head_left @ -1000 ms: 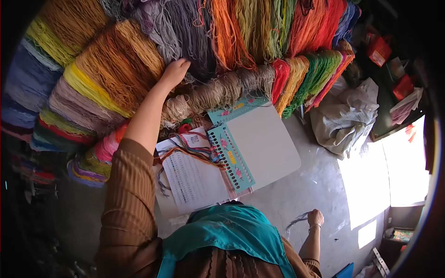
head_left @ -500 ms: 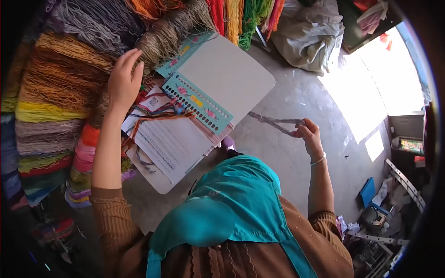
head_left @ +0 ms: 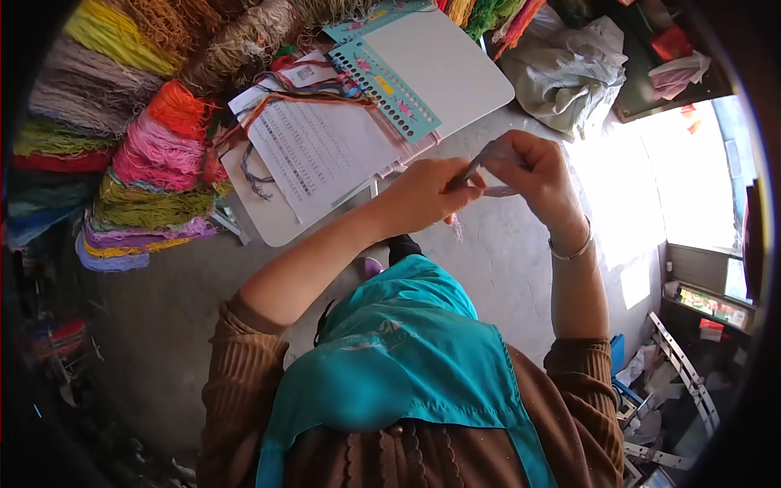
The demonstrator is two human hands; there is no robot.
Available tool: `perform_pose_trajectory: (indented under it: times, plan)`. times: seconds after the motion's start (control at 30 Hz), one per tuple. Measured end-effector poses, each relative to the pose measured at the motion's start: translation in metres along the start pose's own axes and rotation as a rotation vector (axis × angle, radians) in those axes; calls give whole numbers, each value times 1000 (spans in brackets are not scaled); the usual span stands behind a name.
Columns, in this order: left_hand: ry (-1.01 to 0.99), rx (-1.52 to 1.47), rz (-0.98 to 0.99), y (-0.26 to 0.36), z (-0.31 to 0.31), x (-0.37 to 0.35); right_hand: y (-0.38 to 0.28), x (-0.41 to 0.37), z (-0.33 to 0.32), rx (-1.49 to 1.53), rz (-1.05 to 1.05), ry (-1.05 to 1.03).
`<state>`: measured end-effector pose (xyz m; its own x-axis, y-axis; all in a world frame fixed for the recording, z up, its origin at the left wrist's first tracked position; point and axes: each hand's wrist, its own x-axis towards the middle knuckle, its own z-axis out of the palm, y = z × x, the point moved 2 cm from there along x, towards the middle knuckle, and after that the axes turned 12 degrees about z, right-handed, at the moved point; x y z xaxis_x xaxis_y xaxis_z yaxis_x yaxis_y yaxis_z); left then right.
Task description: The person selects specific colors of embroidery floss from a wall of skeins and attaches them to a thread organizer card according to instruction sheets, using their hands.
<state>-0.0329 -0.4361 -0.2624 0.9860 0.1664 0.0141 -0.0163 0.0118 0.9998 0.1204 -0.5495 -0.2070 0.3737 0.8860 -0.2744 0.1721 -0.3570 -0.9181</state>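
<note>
A greyish-purple bundle of thread (head_left: 493, 153) is stretched between my two hands above the floor. My left hand (head_left: 431, 195) is closed, pinching the thread, and a pale loose end hangs beneath its fingers. Close by on the right, my right hand (head_left: 538, 172) is curled shut around the other part of the bundle. Just beyond my hands lies a printed sheet (head_left: 313, 150) on a white table (head_left: 455, 65). A turquoise punched card (head_left: 389, 91) with flower prints rests there too, with several coloured threads (head_left: 297, 91) gathered along its holes.
Thick hanks of coloured yarn (head_left: 163, 146) are heaped at the upper left, around the table. A whitish sack (head_left: 569, 77) stands at the upper right. Metal rails (head_left: 683, 370) and mixed clutter are at the lower right.
My left hand has left the yarn hanks and come over to the thread beside my right hand. The right hand has risen, and the view has shifted, with the table appearing higher.
</note>
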Motion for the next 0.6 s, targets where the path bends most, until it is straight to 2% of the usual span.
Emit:
perform_pose_trajectory:
  times: [0.1,0.17,0.23,0.27,0.33,0.4,0.5,0.53,0.57,0.6]
  plan:
    - [89,-27,-15,-47,-4,-50,5,-7,-9,54,-16,192]
    - [109,-38,-143,-89,-14,-96,10,-17,-23,35,56,327]
    - [200,-88,-232,-127,-18,-147,20,-21,-31,-11,-14,479]
    - [290,-154,-284,-142,-20,-171,27,-22,-36,11,-17,518]
    - [417,-241,-331,-159,-26,-207,45,-19,-35,-132,-101,469]
    - [668,-161,-293,-171,-27,-229,53,-22,-16,-421,-109,496]
    - [1115,-241,-309,-173,-32,-240,38,-24,15,-477,-148,474]
    - [1341,-361,-339,-175,-35,-241,32,-23,24,-486,-159,488]
    - [1363,-365,-332,-181,-38,-240,38,-17,28,-252,-206,433]
    - [1526,-542,-202,-191,-41,-241,36,-13,34,-146,-172,415]
